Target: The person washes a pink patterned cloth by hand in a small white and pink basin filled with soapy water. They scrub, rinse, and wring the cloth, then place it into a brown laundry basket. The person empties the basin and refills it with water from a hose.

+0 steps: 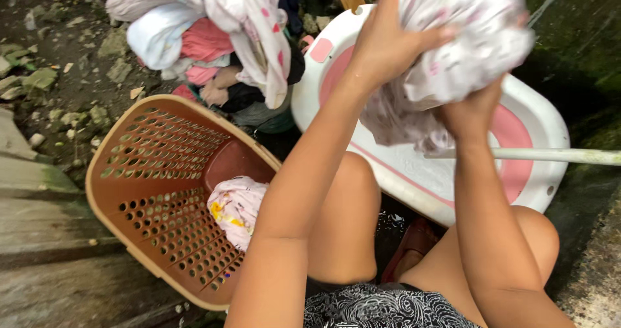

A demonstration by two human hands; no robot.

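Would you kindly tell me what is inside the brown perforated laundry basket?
The brown basket holds one bunched pink-and-white cloth with a yellow print. The left arm hides the basket's near right corner, so anything there cannot be seen.

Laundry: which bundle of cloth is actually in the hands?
The pale patterned cloth, gripped by the left hand and right hand above the white-and-pink tub. The pink bundle lies in the brown basket; the pile sits untouched.

Bare, stony dirt ground point(71, 76) under me. On it: my brown perforated plastic laundry basket point(152, 192) w/ one pink patterned cloth bundle point(236, 208) inside, a white-and-pink oval plastic tub point(524, 173) just beside it, and a heap of mixed pink and white clothes point(213, 37) behind.
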